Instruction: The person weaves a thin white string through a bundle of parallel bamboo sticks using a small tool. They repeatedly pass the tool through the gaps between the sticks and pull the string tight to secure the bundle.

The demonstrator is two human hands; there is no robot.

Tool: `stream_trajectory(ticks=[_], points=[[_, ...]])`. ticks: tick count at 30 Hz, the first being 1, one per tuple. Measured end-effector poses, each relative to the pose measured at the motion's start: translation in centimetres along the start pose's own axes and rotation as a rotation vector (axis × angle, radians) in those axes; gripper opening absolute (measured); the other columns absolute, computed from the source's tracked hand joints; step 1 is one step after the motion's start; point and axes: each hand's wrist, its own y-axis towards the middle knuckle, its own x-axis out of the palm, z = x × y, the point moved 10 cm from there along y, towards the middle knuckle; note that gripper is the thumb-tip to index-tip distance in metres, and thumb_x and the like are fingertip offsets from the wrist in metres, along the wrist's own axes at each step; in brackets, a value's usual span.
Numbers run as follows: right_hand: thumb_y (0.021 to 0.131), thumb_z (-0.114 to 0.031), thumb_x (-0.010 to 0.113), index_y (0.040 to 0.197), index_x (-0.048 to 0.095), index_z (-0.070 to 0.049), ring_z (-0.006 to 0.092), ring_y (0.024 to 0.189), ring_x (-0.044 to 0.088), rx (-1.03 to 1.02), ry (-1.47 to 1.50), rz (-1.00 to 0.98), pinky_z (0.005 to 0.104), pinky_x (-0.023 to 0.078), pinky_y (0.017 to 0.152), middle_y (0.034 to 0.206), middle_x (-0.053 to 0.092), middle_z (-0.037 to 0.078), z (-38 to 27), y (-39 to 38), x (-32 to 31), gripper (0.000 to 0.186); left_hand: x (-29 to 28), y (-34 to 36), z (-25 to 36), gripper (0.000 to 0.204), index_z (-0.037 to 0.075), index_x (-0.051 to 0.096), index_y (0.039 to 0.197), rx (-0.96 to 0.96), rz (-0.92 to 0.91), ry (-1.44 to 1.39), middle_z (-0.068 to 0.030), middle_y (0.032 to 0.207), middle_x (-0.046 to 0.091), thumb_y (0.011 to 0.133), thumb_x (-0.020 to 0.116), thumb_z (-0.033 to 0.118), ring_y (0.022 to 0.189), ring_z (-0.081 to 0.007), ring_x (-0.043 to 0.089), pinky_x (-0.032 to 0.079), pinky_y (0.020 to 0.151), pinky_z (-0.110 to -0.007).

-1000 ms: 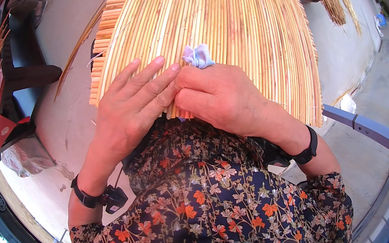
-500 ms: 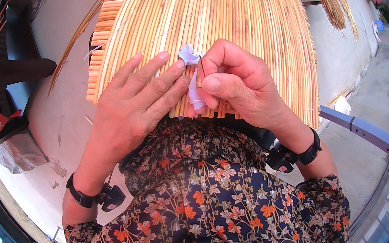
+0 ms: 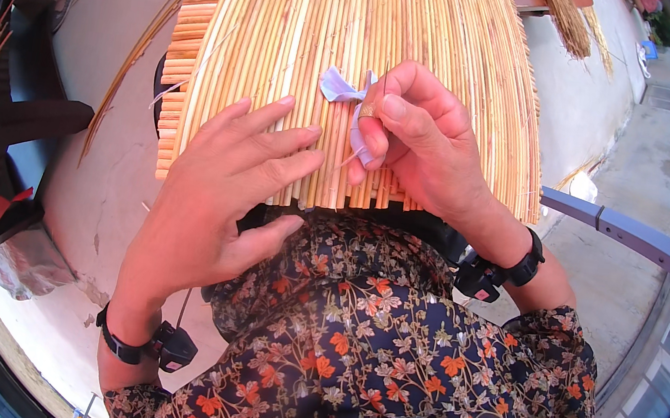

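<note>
A mat of pale straw stalks point(image 3: 360, 18), laid side by side, lies in front of me. On its near part rests a twisted lavender cloth strip point(image 3: 339, 87), whose lower end runs beneath the fingers of my right hand point(image 3: 435, 155). That hand's thumb and forefinger pinch a thin dark needle point(image 3: 384, 84) pointing upward. A brass-coloured thimble ring point(image 3: 367, 110) sits on one of its fingers. My left hand point(image 3: 231, 161) lies on the stalks left of the strip, fingers spread and thumb apart, holding nothing.
A grey-purple metal bar point(image 3: 635, 240) extends at the right. Straw bundles point(image 3: 567, 20) lie at the far right, with more long stalks point(image 3: 129, 68) at the left. Dark furniture point(image 3: 33, 127) stands on the left, and a person's foot point(image 3: 63, 8) shows at upper left.
My right hand has moved slightly up and right, and the needle now points more upright. My left hand has drawn back from the cloth strip, its thumb spreading outward.
</note>
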Motion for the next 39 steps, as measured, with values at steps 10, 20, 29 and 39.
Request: stream_trajectory(ticks=[10,20,29,39], points=[[0.105,-0.015,0.055,0.104,0.054,-0.004,0.0149,0.072,0.066,-0.055,-0.089,-0.062,0.0279,0.056,0.067,0.086,0.066,0.007,-0.6,-0.5,0.1,0.011,1.2,2.6,-0.1,0.016,0.006,0.068,0.087,-0.078,0.146,-0.182,-0.0065,0.094,0.068,0.075,0.078,0.004,0.094,-0.0281,0.063,0.047,0.086,-0.04],[0.105,-0.015,0.055,0.105,0.055,-0.005,0.0138,0.07,0.067,-0.139,-0.106,0.067,0.0261,0.058,0.057,0.096,0.069,0.01,-1.6,-1.0,-1.6,0.01,1.8,1.3,-2.8,0.005,-0.003,0.07,0.097,-0.397,0.147,-0.66,-0.0025,0.093,0.068,0.093,0.067,-0.004,0.087,-0.009,0.06,0.046,0.076,-0.023],[0.105,-0.014,0.056,0.106,0.058,-0.006,0.0155,0.069,0.067,-0.251,0.043,-0.014,0.026,0.057,0.056,0.105,0.069,0.014,-2.7,-1.1,-1.9,0.008,2.7,2.2,-2.1,0.011,-0.003,0.072,0.103,-0.4,0.121,-0.566,-0.0011,0.09,0.067,0.094,0.066,-0.003,0.085,-0.0058,0.06,0.046,0.075,-0.021],[0.101,-0.006,0.06,0.107,0.059,-0.001,0.0198,0.077,0.071,-0.227,-0.019,0.09,0.0317,0.061,0.062,0.097,0.069,0.014,-2.1,-1.4,-1.9,0.008,1.4,2.2,-1.2,0.012,0.002,0.07,0.094,-0.256,0.258,-0.382,-0.0121,0.084,0.069,0.085,0.075,0.008,0.079,-0.0289,0.066,0.049,0.101,-0.042]])
